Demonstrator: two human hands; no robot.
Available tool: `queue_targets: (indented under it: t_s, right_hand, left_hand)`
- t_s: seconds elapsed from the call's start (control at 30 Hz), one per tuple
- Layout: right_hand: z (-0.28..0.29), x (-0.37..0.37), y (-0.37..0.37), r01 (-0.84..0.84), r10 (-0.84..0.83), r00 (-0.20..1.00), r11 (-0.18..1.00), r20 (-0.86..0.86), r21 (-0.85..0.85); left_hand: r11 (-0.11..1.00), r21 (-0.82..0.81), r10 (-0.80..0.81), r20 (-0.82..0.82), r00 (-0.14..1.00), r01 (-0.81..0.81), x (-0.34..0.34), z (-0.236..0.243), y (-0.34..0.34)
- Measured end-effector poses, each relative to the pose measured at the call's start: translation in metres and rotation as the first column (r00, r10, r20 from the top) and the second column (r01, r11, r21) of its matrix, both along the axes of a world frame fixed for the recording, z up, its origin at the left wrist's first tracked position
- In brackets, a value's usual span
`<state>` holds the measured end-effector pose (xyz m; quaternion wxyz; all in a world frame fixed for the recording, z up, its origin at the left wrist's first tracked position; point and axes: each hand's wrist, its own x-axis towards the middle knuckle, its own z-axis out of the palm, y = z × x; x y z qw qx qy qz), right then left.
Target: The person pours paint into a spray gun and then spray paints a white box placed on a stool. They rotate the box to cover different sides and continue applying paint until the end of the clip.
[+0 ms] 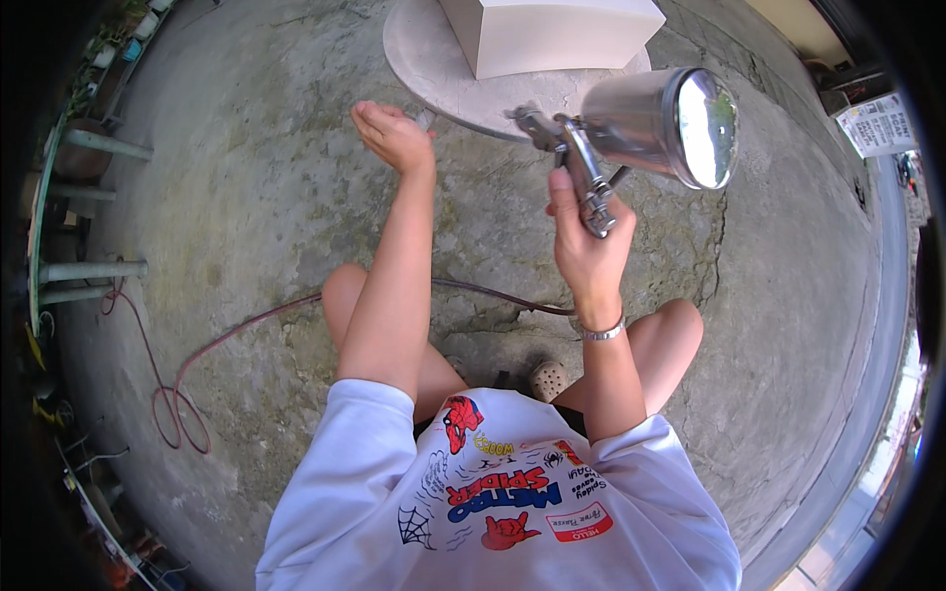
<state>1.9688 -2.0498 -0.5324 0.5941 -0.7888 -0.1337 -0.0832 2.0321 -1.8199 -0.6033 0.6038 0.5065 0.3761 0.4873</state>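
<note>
My right hand (591, 241) is wrapped round the handle of a metal spray gun (588, 182), thumb up along its back. A shiny silver cup (631, 116) is joined to the gun and tilts to the right, its bright round end facing me. The gun's front end is blurred and lies over the rim of a round grey tabletop (419, 69). A white box-like block (562, 37) rests on that top, cut off by the upper edge. My left hand (394, 136), empty as far as I see, is beside the rim with fingers loosely bent; a small pale patch shows by its thumb.
A dark red hose (256, 317) runs across the cracked concrete floor (246, 207), passes behind my legs and loops at the left. Metal rails and plant pots (84, 148) line the left side. A printed sign (877, 126) hangs at the far right.
</note>
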Motion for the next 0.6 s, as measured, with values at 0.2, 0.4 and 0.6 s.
queue_targets:
  t_s: [0.2, 0.4, 0.6]
  right_hand:
    - [0.018, -0.012, 0.009, -0.202, 0.204, 0.975, 0.979, -0.087, 0.029]
    - [-0.004, 0.037, -0.021, 0.104, -0.103, 0.995, 0.991, 0.012, -0.083]
    - [-0.018, 0.102, -0.080, 0.361, -0.353, 0.930, 0.930, 0.105, -0.071]
  left_hand:
    - [0.999, -0.027, -0.023, 0.059, 0.998, 0.024, 0.000, -0.002, 0.000]
    - [0.999, 0.032, -0.026, 0.022, 0.999, 0.025, -0.002, 0.001, 0.002]
    - [0.992, 0.123, -0.007, -0.057, 0.998, 0.013, -0.002, 0.012, -0.007]
